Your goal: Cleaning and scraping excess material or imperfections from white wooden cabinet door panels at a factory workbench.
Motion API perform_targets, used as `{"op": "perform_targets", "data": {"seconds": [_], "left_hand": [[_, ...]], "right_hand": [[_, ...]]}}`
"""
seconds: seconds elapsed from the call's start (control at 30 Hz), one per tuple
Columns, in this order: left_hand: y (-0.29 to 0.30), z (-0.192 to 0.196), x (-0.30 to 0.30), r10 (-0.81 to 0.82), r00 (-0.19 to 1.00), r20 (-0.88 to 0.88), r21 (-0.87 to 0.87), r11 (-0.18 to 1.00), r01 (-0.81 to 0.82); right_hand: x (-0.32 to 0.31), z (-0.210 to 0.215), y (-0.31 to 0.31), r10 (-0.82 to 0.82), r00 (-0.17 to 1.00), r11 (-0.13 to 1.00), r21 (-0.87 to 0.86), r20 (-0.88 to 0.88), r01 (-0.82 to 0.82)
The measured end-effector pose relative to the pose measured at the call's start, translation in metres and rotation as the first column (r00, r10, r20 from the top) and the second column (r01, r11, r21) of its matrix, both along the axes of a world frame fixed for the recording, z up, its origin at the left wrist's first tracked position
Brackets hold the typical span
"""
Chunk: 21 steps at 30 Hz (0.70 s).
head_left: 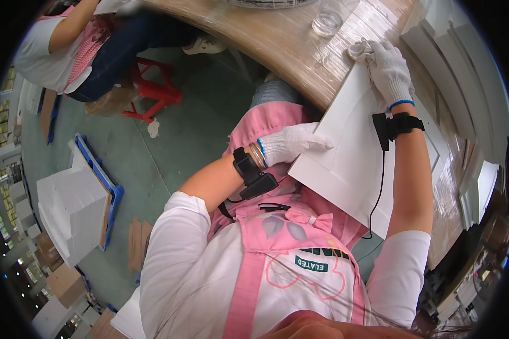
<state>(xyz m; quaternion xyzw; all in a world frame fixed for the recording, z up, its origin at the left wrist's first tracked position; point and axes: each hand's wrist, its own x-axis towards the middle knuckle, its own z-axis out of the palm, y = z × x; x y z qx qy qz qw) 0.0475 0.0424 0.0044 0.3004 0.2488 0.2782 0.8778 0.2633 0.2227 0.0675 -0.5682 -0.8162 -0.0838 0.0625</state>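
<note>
A white panel [345, 161] with a raised or recessed frame pattern lies slantwise, partly on the table and partly over my lap. My left hand [294, 142], in a white knit glove, grips the panel's left edge, its fingers reaching onto the top face. At the panel's far corner, my right hand [391, 74], gloved the same way, closes on a small whitish rounded wad [356, 51] whose kind I cannot make out. Black devices are strapped to both wrists, and a cable from the right one hangs across the panel.
Clear film covers the brown table [283, 42]. A clear cup [327, 24] stands beyond my right hand. White panels [449, 73] are stacked at the right. Leftward, a co-worker [85, 51] sits by a red stool [152, 90]; a white stack [73, 203] rests on a blue pallet.
</note>
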Motion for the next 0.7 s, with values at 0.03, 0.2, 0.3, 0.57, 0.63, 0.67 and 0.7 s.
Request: {"op": "perform_targets", "data": {"seconds": [0.03, 0.2, 0.3, 0.57, 0.63, 0.67, 0.7], "left_hand": [[0.0, -0.002, 0.0, -0.001, 1.0, 0.002, -0.003, 1.0, 0.001], [-0.002, 0.0, 0.001, 0.031, 0.998, 0.054, -0.014, 0.999, -0.03], [0.0, -0.01, 0.0, -0.005, 0.998, 0.066, 0.022, 1.0, 0.004], [-0.002, -0.012, 0.001, 0.015, 0.998, 0.055, -0.006, 1.0, -0.015], [-0.002, -0.014, 0.001, 0.009, 0.999, 0.045, -0.001, 1.0, -0.009], [-0.002, -0.014, 0.001, 0.019, 0.999, 0.04, 0.015, 1.0, -0.02], [-0.003, -0.014, 0.001, 0.029, 0.999, 0.036, 0.031, 0.999, -0.03]], "right_hand": [[-0.002, 0.0, 0.0, 0.001, 1.0, 1.0, 0.001, -0.004, -0.001], [0.0, -0.001, 0.001, -0.003, 1.0, 1.0, 0.011, 0.001, 0.003], [0.0, -0.002, 0.001, -0.011, 1.0, 1.0, 0.01, 0.01, 0.011], [-0.001, 0.0, 0.0, -0.027, 0.999, 1.0, -0.005, 0.019, 0.027], [-0.001, 0.0, 0.001, -0.03, 0.999, 0.999, -0.016, 0.027, 0.03], [-0.001, -0.001, 0.001, -0.03, 0.999, 0.999, -0.015, 0.027, 0.03], [-0.001, -0.001, 0.001, -0.033, 0.999, 0.999, -0.013, 0.026, 0.033]]}}
